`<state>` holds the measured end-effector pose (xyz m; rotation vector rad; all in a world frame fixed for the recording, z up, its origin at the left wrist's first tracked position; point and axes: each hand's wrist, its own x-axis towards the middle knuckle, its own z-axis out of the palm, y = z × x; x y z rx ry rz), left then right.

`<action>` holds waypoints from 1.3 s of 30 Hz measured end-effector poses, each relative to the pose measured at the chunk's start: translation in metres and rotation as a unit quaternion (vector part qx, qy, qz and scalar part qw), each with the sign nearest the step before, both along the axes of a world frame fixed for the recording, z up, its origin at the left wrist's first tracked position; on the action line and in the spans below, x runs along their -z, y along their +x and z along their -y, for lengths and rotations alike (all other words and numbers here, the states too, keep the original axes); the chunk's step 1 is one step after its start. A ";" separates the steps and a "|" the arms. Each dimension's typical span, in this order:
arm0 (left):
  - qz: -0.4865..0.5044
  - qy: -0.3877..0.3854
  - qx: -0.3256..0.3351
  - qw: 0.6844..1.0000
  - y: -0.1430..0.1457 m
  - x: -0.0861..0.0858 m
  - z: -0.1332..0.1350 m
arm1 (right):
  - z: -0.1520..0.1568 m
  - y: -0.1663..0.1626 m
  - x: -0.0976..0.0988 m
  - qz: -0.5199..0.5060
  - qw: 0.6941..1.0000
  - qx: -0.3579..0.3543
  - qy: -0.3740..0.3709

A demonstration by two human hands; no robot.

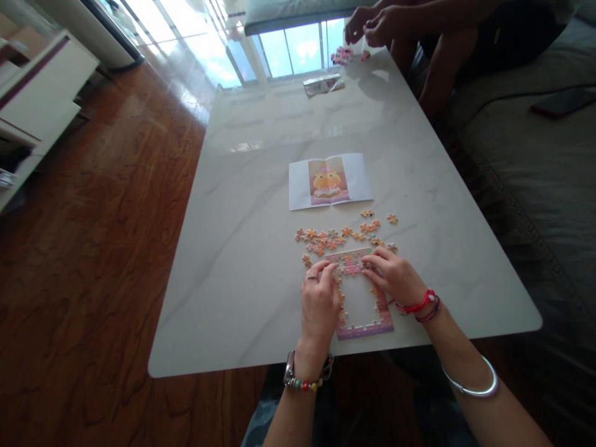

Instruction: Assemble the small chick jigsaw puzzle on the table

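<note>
A partly built pink jigsaw puzzle frame (pixel 365 326) lies near the front edge of the white marble table (pixel 242 261). My left hand (pixel 319 301) rests on the frame's left border, fingers curled down onto the pieces. My right hand (pixel 393 273) presses its fingertips on the frame's top right part, pinched together over a piece I cannot make out. Several loose orange and pink puzzle pieces (pixel 342 236) are scattered just beyond the frame. A reference picture sheet (pixel 330 180) showing a yellow figure lies farther out.
Another person's hands (pixel 370 25) work at the far end of the table over a small pile of pieces (pixel 342 56), with a small packet (pixel 323 84) nearby. A sofa with a dark phone (pixel 563 102) runs along the right. Wooden floor is at the left.
</note>
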<state>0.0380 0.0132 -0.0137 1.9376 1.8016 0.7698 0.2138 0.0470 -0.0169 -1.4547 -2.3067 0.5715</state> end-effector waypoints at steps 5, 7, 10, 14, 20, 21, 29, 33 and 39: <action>-0.009 -0.004 -0.022 1.000 -0.001 -0.004 -0.005 | -0.004 0.002 0.000 -0.015 1.000 -0.008 -0.002; -0.012 -0.007 -0.018 1.000 0.000 -0.006 -0.007 | -0.005 0.001 0.001 -0.022 1.000 -0.022 -0.004; -0.013 -0.003 0.008 1.000 0.002 -0.007 -0.008 | -0.007 0.000 0.000 -0.020 0.999 -0.041 -0.009; -0.021 -0.009 0.035 0.999 0.005 -0.006 -0.009 | -0.009 -0.003 -0.001 0.004 0.999 -0.050 -0.008; -0.017 -0.017 0.041 0.999 0.005 -0.002 -0.014 | -0.013 -0.003 -0.003 0.016 0.998 -0.066 -0.013; -0.016 -0.018 0.042 0.999 0.004 -0.002 -0.015 | -0.014 -0.003 -0.003 0.016 0.998 -0.067 -0.015; -0.010 -0.021 0.069 0.997 0.012 -0.005 -0.017 | -0.018 -0.002 -0.005 0.011 0.996 -0.083 -0.023; -0.019 -0.031 0.059 0.998 0.015 -0.006 -0.019 | -0.017 -0.003 -0.007 0.032 0.996 -0.087 -0.006; -0.026 -0.038 0.045 0.998 0.014 -0.004 -0.020 | -0.016 -0.005 -0.009 0.034 0.993 -0.115 0.017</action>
